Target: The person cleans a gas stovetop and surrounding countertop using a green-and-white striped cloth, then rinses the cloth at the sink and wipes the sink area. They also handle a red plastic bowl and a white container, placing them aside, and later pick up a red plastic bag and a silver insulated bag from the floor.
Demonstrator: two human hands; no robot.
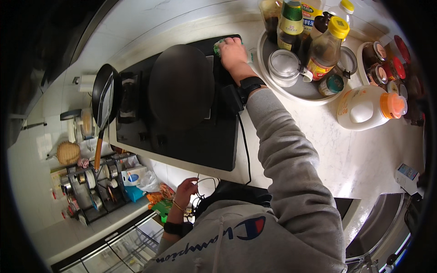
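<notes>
My right hand presses down on a green-and-white cleaning cloth at the back right corner of a black cooktop. Fingers are spread over the cloth, which shows at both sides of them. On the cooktop sits a large dark round pan or cover, left of my right arm. My left hand is low in front of my body, below the counter's front edge. Its fingers are bent around a thin dark cable, which hangs in loops.
A round tray right of the cooktop holds several sauce bottles and a glass jar. Nearby stands a white jug with an orange cap. A frying pan is at the left. A sink lies at lower right.
</notes>
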